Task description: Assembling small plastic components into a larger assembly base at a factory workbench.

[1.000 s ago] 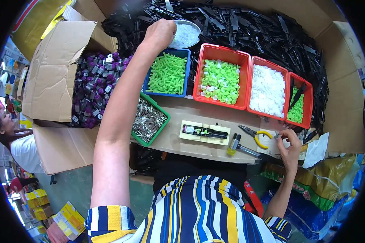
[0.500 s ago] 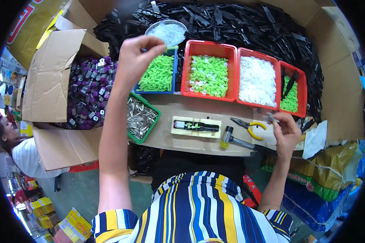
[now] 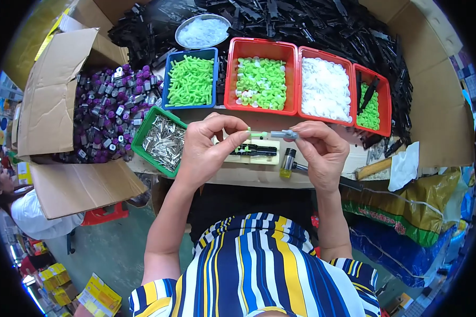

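Observation:
My left hand (image 3: 210, 148) pinches a small bright green plastic piece (image 3: 256, 134) between thumb and forefinger. Facing it, my right hand (image 3: 325, 153) grips a small grey tube-like part (image 3: 284, 134) by its thicker end, its thin end pointing at the green piece. A narrow gap seems to lie between the two. Beneath the hands sits a cream holding block (image 3: 268, 159) with a black assembly (image 3: 255, 150) in it, partly covered by my left hand. A small hammer with a yellowish face (image 3: 287, 162) lies under my right hand, which hides part of its handle.
Green sticks fill a blue bin (image 3: 166, 84); metal pins lie in a green tray (image 3: 137, 140). Red bins (image 3: 263, 42) hold green and white pieces. Behind are a bowl (image 3: 202, 31) and piled black parts (image 3: 322, 21). A carton (image 3: 50, 100) of purple-grey parts stands left.
My left hand has come down from above the blue bin, now with a green piece. My right hand has moved left with the grey part, and both hands meet over the block.

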Demonstrator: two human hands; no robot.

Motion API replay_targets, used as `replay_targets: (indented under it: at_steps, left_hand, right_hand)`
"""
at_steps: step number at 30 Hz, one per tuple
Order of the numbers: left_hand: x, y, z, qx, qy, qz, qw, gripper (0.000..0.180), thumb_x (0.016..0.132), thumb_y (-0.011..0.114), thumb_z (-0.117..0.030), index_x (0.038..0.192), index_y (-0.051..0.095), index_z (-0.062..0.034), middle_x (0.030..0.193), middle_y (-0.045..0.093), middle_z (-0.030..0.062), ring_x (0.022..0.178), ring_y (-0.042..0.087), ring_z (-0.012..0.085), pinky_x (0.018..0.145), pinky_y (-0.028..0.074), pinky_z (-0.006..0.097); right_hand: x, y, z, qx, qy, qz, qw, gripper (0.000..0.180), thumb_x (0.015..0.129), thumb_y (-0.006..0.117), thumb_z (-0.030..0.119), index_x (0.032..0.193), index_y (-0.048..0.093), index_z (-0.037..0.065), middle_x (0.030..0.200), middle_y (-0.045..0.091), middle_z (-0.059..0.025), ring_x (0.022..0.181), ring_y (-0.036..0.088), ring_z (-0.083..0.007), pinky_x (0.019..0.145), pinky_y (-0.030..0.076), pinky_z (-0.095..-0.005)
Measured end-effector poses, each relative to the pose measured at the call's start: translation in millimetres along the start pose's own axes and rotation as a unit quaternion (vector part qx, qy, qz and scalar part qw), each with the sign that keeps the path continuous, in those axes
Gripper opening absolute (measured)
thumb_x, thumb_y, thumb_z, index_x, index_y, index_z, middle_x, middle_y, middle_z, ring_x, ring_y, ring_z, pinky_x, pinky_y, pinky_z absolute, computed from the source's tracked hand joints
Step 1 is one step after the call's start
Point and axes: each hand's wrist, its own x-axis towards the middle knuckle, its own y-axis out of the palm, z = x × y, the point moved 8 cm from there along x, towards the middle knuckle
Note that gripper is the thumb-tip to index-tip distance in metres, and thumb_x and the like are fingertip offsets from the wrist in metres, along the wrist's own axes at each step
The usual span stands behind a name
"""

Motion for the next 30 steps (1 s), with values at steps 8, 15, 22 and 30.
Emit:
replay_targets:
  at_steps: [8, 15, 22, 30]
  left_hand:
    - [-2.0, 1.1, -2.5, 0.009, 0.024, 0.001, 1.0, 0.011, 0.082, 0.077, -0.009, 0.092, 0.076, -0.0033, 0.078, 0.07, 0.0017, 0.067, 0.054, 0.0074, 0.059, 0.041, 0.024]
    - [-0.8, 4.4, 4.5, -0.014, 0.004, 0.015, 1.0, 0.011, 0.082, 0.077, -0.009, 0.091, 0.076, -0.0025, 0.079, 0.07, 0.0015, 0.066, 0.053, 0.006, 0.058, 0.04, 0.024]
    - [-3.3, 13.4, 18.1, -0.119, -0.116, 0.079, 0.983, 0.011, 0.086, 0.075, -0.007, 0.092, 0.073, 0.0022, 0.081, 0.07, 0.0019, 0.07, 0.059, 0.0058, 0.064, 0.046, 0.022]
    - [-6.7, 21.8, 20.7, -0.114, -0.149, 0.103, 0.977, 0.012, 0.086, 0.075, -0.007, 0.091, 0.072, 0.003, 0.082, 0.07, 0.0038, 0.075, 0.062, 0.0084, 0.069, 0.049, 0.024]
  right_hand:
    - [-0.1, 6.0, 6.3, -0.068, -0.021, 0.026, 0.997, 0.018, 0.085, 0.065, -0.013, 0.098, 0.068, -0.003, 0.104, 0.069, -0.0157, 0.098, 0.067, -0.02, 0.085, 0.056, -0.0308]
    - [-0.5, 7.9, 9.8, -0.094, -0.03, 0.043, 0.994, 0.019, 0.081, 0.067, -0.015, 0.096, 0.07, -0.003, 0.104, 0.07, -0.0164, 0.098, 0.068, -0.021, 0.083, 0.056, -0.0286]
    - [-2.4, 7.1, 15.6, -0.132, -0.058, 0.072, 0.987, 0.02, 0.078, 0.069, -0.016, 0.094, 0.071, -0.004, 0.101, 0.071, -0.0168, 0.096, 0.069, -0.0222, 0.081, 0.057, -0.0294]
    - [-2.9, 21.9, 17.7, -0.228, -0.069, 0.13, 0.963, 0.021, 0.075, 0.075, -0.009, 0.094, 0.072, -0.002, 0.099, 0.071, -0.0143, 0.092, 0.07, -0.023, 0.081, 0.055, -0.0313]
